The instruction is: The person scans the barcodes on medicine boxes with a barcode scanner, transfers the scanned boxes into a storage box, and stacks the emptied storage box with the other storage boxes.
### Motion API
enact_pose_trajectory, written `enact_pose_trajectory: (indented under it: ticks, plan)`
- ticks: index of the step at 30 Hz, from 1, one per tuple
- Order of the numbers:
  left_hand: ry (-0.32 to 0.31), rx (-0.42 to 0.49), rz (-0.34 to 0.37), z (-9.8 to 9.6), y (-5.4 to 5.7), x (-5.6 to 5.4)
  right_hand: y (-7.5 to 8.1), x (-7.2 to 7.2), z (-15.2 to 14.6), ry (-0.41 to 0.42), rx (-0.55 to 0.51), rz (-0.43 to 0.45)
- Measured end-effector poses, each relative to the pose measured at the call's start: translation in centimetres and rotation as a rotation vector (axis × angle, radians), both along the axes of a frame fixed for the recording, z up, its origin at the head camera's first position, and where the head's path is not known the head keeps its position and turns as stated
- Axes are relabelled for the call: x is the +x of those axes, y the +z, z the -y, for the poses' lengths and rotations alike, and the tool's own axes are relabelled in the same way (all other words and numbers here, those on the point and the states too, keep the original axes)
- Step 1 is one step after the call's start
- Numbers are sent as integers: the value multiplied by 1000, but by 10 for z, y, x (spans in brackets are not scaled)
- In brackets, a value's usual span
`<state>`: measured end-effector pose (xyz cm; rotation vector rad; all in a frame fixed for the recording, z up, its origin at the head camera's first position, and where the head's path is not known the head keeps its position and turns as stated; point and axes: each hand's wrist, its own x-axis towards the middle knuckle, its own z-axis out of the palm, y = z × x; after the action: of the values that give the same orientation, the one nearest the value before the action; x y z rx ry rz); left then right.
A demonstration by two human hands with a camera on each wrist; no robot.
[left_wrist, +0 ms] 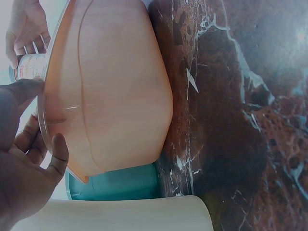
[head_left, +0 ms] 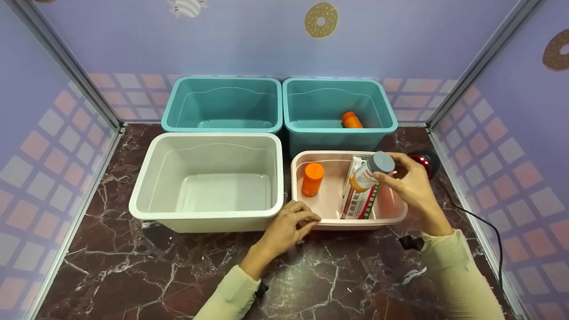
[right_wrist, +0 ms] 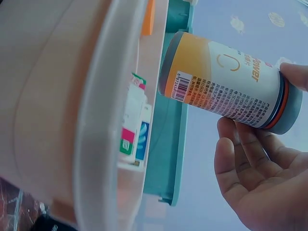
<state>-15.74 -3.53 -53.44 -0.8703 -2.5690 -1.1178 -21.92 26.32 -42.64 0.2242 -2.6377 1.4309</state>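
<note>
My right hand (head_left: 411, 182) holds a supplement bottle (right_wrist: 221, 82) by its grey cap end, thumb on one side and fingers on the other. Orange and white label print faces the right wrist camera, and the bottle tilts over the pink bin (head_left: 326, 213). Below it in that bin lean medicine boxes (head_left: 358, 206), partly covered by the bottle. An orange bottle (head_left: 312, 180) stands at the bin's left side. At the near left corner, my left hand (head_left: 286, 222) grips the pink bin's rim, its fingers (left_wrist: 60, 154) on both sides of the edge.
Left of the pink bin stands a white bin (head_left: 209, 215). Two teal bins stand behind: the left one (head_left: 222, 80) and the right one (head_left: 331, 138), which has an orange bottle (head_left: 351, 120) inside. A black device with red lights (head_left: 424, 162) and its cable (head_left: 482, 220) lie at the right.
</note>
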Motion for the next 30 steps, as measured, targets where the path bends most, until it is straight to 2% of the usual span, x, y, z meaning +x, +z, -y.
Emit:
enact_pose_trajectory:
  ticks: [3, 11, 18, 26, 30]
  plan:
    - [1, -1, 5, 0, 0, 1, 3, 1, -5, -7, -23, -10]
    - [8, -10, 23, 0, 0, 1, -16, -12, -33, -34, -52, -28]
    - [-2, 2, 17, -1, 1, 0, -13, -13, -44, -71, -114, -2]
    - [-6, -6, 24, 0, 3, 1, -14, -16, -58, -135, -47, -7]
    - [-3, -5, 24, 0, 3, 0, -10, -15, -61, -131, -77, 5]
